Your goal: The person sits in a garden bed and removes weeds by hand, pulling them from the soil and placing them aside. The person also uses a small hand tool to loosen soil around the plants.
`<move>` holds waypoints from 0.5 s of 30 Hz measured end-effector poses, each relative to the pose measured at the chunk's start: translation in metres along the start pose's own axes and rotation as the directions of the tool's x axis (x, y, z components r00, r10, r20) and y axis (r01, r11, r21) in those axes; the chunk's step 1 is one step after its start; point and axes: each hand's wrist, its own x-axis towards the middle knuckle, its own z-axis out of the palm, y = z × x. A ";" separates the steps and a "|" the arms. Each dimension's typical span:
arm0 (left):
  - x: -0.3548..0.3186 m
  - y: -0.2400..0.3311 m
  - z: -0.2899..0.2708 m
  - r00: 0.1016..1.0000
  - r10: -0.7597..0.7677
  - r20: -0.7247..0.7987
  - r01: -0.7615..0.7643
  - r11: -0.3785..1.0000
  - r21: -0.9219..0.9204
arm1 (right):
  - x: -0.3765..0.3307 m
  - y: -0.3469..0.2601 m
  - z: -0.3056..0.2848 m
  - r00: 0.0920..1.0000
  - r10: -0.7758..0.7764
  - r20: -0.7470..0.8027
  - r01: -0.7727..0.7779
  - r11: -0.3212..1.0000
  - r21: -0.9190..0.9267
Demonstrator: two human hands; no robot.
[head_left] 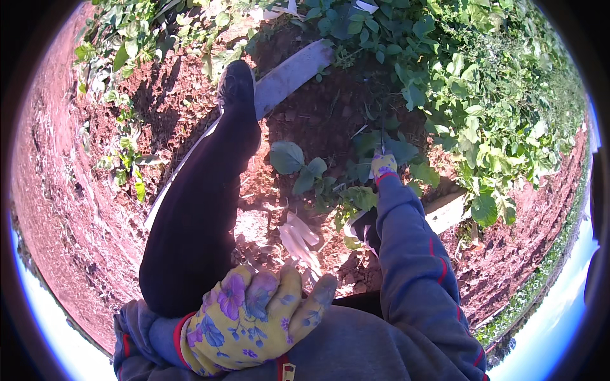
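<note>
Head view: the right hand (383, 166) is closing around a leafy plant stem (381, 136); the left hand (254, 320), fingers loosely spread, is resting on the knee (184, 279).

Harsh sunlight, deep shadows, fisheye-bent edges, distant foliage perhaps slightly soft

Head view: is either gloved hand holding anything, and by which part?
The left hand rests on the knee and holds nothing. The right hand reaches into the green plant; whether it grips a stem or leaf cannot be told.
</note>
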 end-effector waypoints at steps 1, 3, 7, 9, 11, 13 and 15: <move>-0.004 0.004 -0.001 0.998 -0.061 0.026 0.061 0.998 0.005 | -0.038 -0.010 0.017 0.978 0.210 0.005 -0.200 0.924 0.326; -0.011 0.011 -0.005 0.987 -0.130 0.089 0.135 0.989 -0.053 | -0.094 0.008 0.043 0.977 0.204 -0.054 -0.164 0.895 0.415; -0.006 0.010 -0.002 0.998 -0.047 0.029 0.050 0.991 -0.123 | -0.100 0.100 0.100 0.979 -0.069 -0.193 0.095 0.987 0.129; -0.007 0.007 0.001 1.000 -0.010 -0.022 0.006 0.991 -0.135 | -0.095 0.085 0.095 0.991 -0.099 -0.089 0.102 0.994 0.038; -0.005 0.011 -0.007 1.000 -0.031 -0.001 0.030 0.982 -0.186 | -0.084 0.035 0.059 0.992 0.091 -0.090 -0.053 0.932 0.358; -0.003 0.014 -0.007 0.999 -0.030 -0.029 0.024 0.982 -0.186 | -0.061 -0.001 0.021 0.970 0.213 -0.114 -0.114 0.819 0.562; -0.001 0.013 -0.007 0.999 -0.010 -0.047 0.001 0.982 -0.188 | -0.030 -0.020 -0.012 0.985 0.088 -0.147 -0.032 0.937 0.348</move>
